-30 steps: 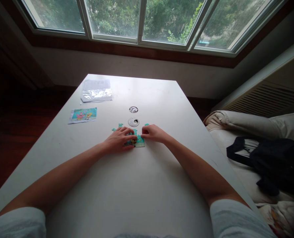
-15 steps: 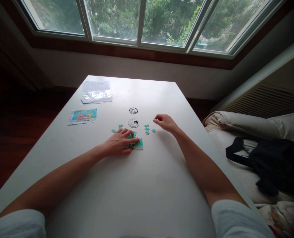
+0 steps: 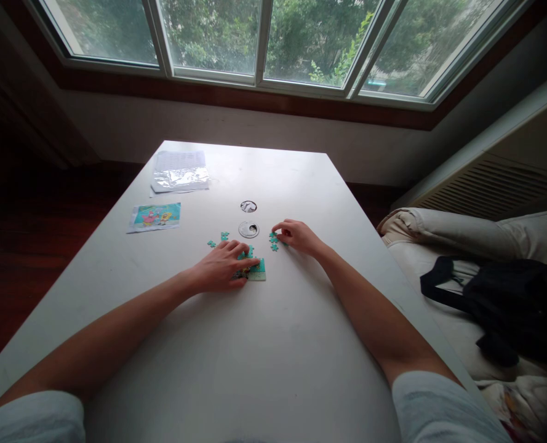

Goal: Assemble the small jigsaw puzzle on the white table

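My left hand [image 3: 224, 264] lies flat with fingers spread over a partly joined jigsaw puzzle [image 3: 257, 272], covering much of its left side. The puzzle shows teal and pale green. Over to the right, my right hand [image 3: 298, 236] is bent down to a small group of loose teal puzzle pieces [image 3: 274, 247]. Its thumb and index finger close around the uppermost piece [image 3: 272, 234], and the hand partly hides another piece beneath it. Two more loose pieces [image 3: 224, 236] lie beyond my left hand.
On the white table [image 3: 199, 369], a cartoon picture sheet [image 3: 155, 216] lies at the left, with papers and a clear plastic bag [image 3: 179, 172] behind it. Two round inset openings [image 3: 248, 229] sit mid-table. A dark bag [image 3: 513, 307] rests on the pale sofa [image 3: 439, 237] at right.
My right hand has moved left and slightly toward me, from beside the loose pieces down onto them. My left hand stays on the puzzle.
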`<state>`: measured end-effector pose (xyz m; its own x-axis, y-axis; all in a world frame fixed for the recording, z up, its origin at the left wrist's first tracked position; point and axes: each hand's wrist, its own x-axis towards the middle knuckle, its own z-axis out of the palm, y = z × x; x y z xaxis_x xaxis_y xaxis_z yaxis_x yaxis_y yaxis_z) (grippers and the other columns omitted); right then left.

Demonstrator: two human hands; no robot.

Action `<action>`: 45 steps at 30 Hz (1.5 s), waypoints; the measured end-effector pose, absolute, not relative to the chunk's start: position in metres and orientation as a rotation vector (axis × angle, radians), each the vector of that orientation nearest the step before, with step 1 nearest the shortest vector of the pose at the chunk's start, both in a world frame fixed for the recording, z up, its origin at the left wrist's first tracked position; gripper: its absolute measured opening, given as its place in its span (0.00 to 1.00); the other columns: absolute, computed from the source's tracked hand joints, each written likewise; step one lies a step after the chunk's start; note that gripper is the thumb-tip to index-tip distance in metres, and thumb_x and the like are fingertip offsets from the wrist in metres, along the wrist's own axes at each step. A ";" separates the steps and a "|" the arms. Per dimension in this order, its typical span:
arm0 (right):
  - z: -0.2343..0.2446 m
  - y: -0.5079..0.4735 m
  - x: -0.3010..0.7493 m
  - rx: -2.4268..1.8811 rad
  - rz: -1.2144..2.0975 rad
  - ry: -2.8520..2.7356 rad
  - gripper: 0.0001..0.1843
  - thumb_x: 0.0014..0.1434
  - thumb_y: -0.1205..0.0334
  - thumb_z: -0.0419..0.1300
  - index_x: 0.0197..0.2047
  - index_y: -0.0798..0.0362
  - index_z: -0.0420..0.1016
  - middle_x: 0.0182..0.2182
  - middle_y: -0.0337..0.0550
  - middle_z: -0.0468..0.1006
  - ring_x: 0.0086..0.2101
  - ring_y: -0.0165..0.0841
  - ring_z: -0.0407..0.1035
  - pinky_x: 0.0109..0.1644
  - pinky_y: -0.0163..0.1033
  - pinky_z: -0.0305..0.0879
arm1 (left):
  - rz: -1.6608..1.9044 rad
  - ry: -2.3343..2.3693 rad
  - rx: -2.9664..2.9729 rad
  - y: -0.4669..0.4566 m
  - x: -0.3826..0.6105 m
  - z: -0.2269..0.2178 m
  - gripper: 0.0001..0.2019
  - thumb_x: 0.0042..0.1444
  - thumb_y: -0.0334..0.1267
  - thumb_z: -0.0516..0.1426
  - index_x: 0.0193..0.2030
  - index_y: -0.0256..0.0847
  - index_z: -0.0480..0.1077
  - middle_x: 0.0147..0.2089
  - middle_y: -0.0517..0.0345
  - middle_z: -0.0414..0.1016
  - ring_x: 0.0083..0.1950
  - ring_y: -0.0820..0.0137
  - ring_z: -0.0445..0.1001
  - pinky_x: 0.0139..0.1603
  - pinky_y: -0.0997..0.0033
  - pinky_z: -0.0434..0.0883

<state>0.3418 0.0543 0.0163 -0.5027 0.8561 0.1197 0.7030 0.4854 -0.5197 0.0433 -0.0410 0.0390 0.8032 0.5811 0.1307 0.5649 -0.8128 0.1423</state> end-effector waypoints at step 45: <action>0.035 0.030 0.309 -1.049 1.306 -2.057 0.12 0.54 0.56 0.64 0.37 0.55 0.77 0.32 0.42 0.80 0.33 0.31 0.70 0.38 0.37 0.63 | 0.343 0.898 2.848 -0.044 0.046 0.034 0.24 0.61 0.42 0.58 0.64 0.52 0.66 0.61 0.48 0.67 0.62 0.54 0.64 0.63 0.51 0.62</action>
<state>0.3092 0.0298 0.0346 -0.5885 0.8085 -0.0026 0.3465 0.2493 -0.9043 0.0463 -0.0436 0.0338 0.7965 0.5789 0.1748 0.5480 -0.8132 0.1960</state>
